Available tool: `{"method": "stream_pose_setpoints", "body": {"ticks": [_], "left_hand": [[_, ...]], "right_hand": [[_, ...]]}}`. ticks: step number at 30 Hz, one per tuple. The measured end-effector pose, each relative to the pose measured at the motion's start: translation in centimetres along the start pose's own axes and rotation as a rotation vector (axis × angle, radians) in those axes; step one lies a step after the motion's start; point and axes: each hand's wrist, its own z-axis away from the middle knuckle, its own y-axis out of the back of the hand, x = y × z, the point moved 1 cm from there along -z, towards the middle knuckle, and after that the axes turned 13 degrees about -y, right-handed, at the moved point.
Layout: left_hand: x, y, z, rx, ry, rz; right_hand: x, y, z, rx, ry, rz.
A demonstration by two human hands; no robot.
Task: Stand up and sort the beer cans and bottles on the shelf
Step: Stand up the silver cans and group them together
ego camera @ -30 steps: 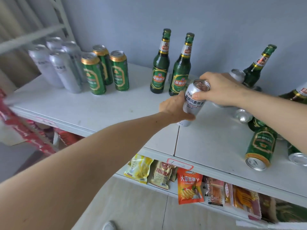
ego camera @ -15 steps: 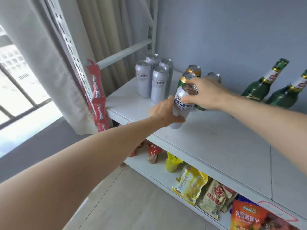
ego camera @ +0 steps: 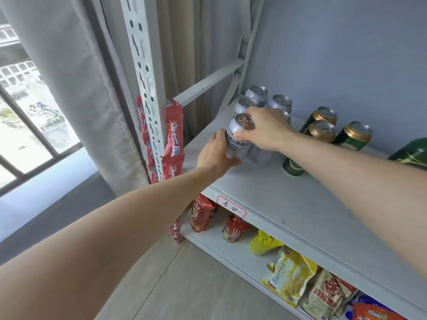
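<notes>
Both hands are on one silver can, a smooth aluminium cylinder with dark printed lettering on its side and a ring-pull on its flat lid; the left hand curls round its lower body from the near side, and the right hand grips it near the top, thumb against the side and fingers reaching over the rim; the can stands about upright at the left end of the shelf, whether its base touches the board I cannot tell, the left hand covers it; just behind it stands a cluster of matching silver cans, lids dull and pale, packed close together; to their right are three green cans with gold-coloured tops, upright and near one another; at the far right edge shows a rounded piece of a green glass bottle, glossy, with a yellow label. The shelf board is flat, matt and whitish, with a small handwritten label bordered in red on its front lip; a perforated white metal upright carries a strip of shiny red snack packets; on the lower shelf lie crinkled foil bags in yellow, red and brown; heavy grey curtain hangs beside the window.
</notes>
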Motion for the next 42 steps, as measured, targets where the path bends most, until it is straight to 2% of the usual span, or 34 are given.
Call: {"method": "stream_pose_setpoints", "body": {"ticks": [10,15,25,29,34,42], "left_hand": [[-1.8,-0.7,-1.3,-0.005,-0.017,0.005],[-2.0,-0.7,-1.1,-0.035,-0.018,-0.134],[-0.4,-0.1,-0.2,-0.146,0.143,-0.320],[1.2,-0.2,1.0,-0.198,0.178,-0.426],[5.9,-2.7,3.2,-0.261,0.134,-0.482],[18.8,-13.9,7.0,-0.316,-0.036,-0.361]], "right_hand": [[-0.4,-1.5,-2.1,0.031,-0.012,0.012],[-0.3,-1.8,-2.1,0.040,0.003,0.020],[3.2,0.6,1.0,0.088,0.031,0.024],[6.1,1.5,2.8,0.118,0.028,0.030],[12.1,2.9,6.3,0.120,-0.031,0.018],[26.8,5.7,16.3,0.099,-0.180,0.038]]}}
